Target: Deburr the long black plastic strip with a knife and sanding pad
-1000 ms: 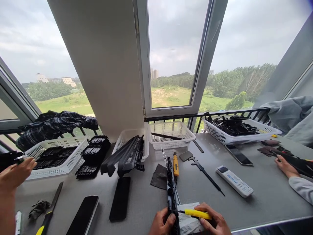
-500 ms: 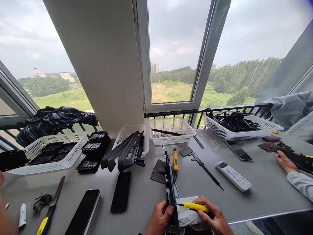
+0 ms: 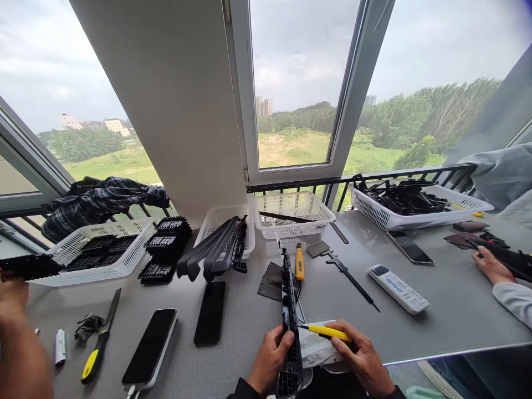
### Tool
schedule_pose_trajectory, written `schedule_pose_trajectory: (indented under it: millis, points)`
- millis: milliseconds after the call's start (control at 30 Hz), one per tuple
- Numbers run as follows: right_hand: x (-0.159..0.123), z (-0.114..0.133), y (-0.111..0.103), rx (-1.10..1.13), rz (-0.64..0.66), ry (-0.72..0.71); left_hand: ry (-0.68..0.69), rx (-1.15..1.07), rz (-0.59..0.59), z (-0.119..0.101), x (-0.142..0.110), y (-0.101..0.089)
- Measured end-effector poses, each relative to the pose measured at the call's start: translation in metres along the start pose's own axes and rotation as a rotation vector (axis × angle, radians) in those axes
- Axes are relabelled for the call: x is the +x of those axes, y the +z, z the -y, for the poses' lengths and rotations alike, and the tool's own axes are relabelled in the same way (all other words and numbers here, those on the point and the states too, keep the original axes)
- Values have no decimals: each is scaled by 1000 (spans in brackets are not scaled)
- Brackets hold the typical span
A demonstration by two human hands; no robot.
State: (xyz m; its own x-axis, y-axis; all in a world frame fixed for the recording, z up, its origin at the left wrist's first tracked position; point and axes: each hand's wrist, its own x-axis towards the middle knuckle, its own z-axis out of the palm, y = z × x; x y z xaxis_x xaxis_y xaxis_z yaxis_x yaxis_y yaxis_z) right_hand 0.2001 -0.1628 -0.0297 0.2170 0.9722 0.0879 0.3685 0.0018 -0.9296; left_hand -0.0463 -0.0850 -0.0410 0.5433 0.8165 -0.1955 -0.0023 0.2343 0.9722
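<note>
My left hand (image 3: 269,354) grips a long black plastic strip part (image 3: 288,293), tilted away from me with its far end pointing at the baskets. From the right, my right hand (image 3: 363,354) holds a yellow-handled knife (image 3: 328,332), its thin tip against or very near the part's edge. White crumpled wrapping (image 3: 313,352) shows beneath the knife. Beyond my hands lie a dark cloth-like piece (image 3: 270,280), a yellow tool (image 3: 300,263), a grey square pad (image 3: 317,249) and a caliper (image 3: 349,280).
Black trim parts (image 3: 216,249) lean out of a white basket; two phones (image 3: 210,313) (image 3: 150,346) and a yellow-black file (image 3: 102,338) lie left. A white device (image 3: 398,289) sits right. Co-workers' hands (image 3: 494,266) (image 3: 16,310) hold black parts at both sides.
The camera view has shifted slightly. My hands stay on the part, with the knife slightly lower along it. The left co-worker's arm has come further in, raising a black part.
</note>
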Motion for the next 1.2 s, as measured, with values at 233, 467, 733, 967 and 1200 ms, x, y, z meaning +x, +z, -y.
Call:
schedule_pose_trajectory:
  millis: [233,467,733,967,1200]
  points:
    - [0,3,-1,-6,56,-2,-26,-94,-84,6,-3,5]
    - [0,5,-3,5,66,18,9,-110,-100,0,-4,3]
    - [-2,-4,-1,16,39,-16,-14,-141,-63,-8,-7,2]
    - [-1,2,2,18,-39,30,-31,-287,-108,3,-4,-3]
    - [-6,-1,-1,34,-15,-20,-44,-392,-226,9,5,-5]
